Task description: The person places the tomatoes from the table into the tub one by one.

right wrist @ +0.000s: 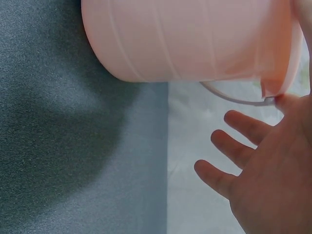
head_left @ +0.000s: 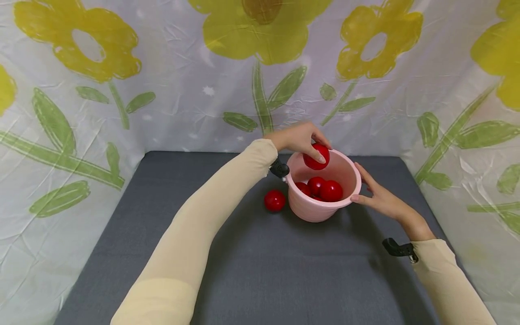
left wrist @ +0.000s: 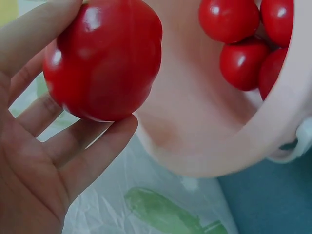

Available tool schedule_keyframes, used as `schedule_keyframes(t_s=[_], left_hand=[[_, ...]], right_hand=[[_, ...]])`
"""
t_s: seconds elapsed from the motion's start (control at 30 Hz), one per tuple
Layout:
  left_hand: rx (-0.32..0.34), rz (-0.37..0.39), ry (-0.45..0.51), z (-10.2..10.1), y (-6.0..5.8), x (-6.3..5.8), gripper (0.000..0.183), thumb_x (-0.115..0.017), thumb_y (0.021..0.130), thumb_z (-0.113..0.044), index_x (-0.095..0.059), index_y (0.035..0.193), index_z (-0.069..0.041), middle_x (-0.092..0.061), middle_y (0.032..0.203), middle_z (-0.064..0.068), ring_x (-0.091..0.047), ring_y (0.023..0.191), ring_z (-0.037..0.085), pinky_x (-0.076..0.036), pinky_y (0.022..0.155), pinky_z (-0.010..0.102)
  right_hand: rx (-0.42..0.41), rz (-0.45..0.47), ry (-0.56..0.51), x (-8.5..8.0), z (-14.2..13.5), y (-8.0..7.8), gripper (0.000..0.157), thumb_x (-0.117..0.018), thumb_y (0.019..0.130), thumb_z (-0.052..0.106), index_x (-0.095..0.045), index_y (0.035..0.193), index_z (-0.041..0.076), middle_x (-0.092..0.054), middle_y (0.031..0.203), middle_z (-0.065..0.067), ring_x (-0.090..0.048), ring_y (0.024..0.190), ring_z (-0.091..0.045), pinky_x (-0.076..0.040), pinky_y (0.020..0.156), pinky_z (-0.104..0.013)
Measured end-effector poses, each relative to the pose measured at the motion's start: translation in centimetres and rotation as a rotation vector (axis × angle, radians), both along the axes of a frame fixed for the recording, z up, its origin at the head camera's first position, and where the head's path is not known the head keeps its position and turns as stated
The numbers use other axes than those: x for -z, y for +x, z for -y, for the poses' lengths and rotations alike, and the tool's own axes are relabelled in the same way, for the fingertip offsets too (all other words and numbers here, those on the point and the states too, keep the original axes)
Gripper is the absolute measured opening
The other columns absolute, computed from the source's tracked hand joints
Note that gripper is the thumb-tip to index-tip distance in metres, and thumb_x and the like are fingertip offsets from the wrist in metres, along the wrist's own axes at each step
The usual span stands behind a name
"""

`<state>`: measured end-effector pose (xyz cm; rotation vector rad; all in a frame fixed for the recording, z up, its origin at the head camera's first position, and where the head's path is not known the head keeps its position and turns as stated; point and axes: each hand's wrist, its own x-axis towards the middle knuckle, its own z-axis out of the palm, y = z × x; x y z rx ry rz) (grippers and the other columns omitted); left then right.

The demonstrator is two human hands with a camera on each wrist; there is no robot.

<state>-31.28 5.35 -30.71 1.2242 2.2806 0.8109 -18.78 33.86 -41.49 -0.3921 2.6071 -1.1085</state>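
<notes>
A red tomato [head_left: 318, 157] is held in my left hand [head_left: 298, 137], its fingers and thumb around it over the left back part of the pink bucket's opening. The left wrist view shows its glossy, slightly lobed skin [left wrist: 109, 61]. Inside the pink bucket [head_left: 314, 210] lie several more red tomatoes [head_left: 331, 191]. My right hand [head_left: 379, 198] holds the bucket's right rim between thumb and forefinger. In the right wrist view its other three fingers [right wrist: 214, 180] stretch out apart from the bucket wall. One tomato [head_left: 275, 200] sits on the table, left of the bucket.
A dark grey cloth covers the table [head_left: 252, 275]. Behind it and at both sides hangs a pale curtain [head_left: 178, 113] with yellow flowers. The bucket has a thin pale handle [right wrist: 234, 100] hanging at its side. Each wrist wears a black strap [head_left: 400, 249].
</notes>
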Motion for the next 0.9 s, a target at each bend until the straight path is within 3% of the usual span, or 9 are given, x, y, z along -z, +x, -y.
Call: schedule_keyframes(t_s=[0.43, 0.67, 0.9], left_hand=[[0.024, -0.002, -0.051, -1.3, 0.2, 1.5, 0.047, -0.077, 0.086, -0.027, -0.067, 0.130, -0.014, -0.069, 0.129, 0.002, -0.057, 0.121, 0.017, -0.056, 0.093, 0.023], [0.044, 0.063, -0.023, -1.5, 0.0, 2.0, 0.046, -0.077, 0.087, -0.023, -0.066, 0.130, -0.011, -0.067, 0.133, 0.007, -0.060, 0.127, 0.024, -0.052, 0.104, 0.030], [0.067, 0.065, -0.006, -1.5, -0.2, 2.1, 0.047, -0.076, 0.087, -0.025, -0.066, 0.130, -0.010, -0.066, 0.133, 0.009, -0.058, 0.130, 0.028, -0.049, 0.108, 0.032]], right_hand=[[-0.004, 0.009, -0.015, 0.0, 0.0, 0.0, 0.099, -0.064, 0.094, 0.035, 0.010, 0.158, 0.037, -0.004, 0.167, -0.014, -0.014, 0.149, -0.045, -0.021, 0.110, -0.077], [-0.017, -0.003, -0.029, 0.0, 0.0, 0.0, 0.097, -0.064, 0.095, 0.032, 0.010, 0.157, 0.039, -0.005, 0.167, -0.014, -0.014, 0.149, -0.045, -0.021, 0.109, -0.079], [-0.012, -0.002, -0.030, 0.1, 0.0, 0.1, 0.097, -0.064, 0.094, 0.033, 0.010, 0.157, 0.041, -0.005, 0.167, -0.013, -0.014, 0.149, -0.044, -0.021, 0.110, -0.078]])
